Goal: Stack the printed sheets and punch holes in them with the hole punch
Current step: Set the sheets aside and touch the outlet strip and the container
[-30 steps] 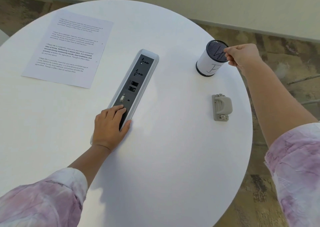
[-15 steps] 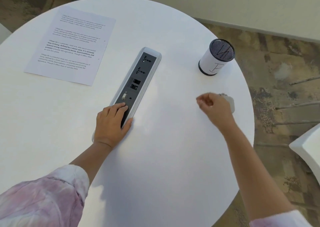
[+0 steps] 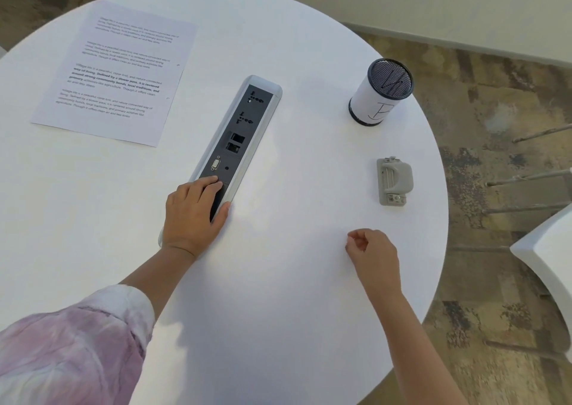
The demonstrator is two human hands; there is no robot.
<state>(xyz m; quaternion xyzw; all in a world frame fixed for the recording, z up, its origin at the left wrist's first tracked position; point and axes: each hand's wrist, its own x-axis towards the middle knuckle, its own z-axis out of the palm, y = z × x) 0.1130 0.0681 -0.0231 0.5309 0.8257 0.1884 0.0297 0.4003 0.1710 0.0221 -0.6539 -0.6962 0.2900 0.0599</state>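
Observation:
The printed sheets (image 3: 114, 73) lie as one pile at the far left of the round white table (image 3: 278, 296), with two small holes near their right edge. A grey hole punch (image 3: 394, 181) sits near the table's right edge with nothing in it. My left hand (image 3: 192, 215) rests flat on the near end of the socket panel, fingers straight. Just above the table, below and a little left of the punch, hovers my right hand (image 3: 371, 256). Its fingers are curled, and I see nothing in them.
A long grey socket panel (image 3: 244, 119) runs slantwise across the table's middle. A white cup with a dark mesh inside (image 3: 380, 95) stands at the far right, beyond the punch. A white chair (image 3: 548, 256) stands off the table's right side.
My right hand has come back from the cup's rim, passed over the hole punch and now hovers nearer to me. The left hand has stayed on the socket panel.

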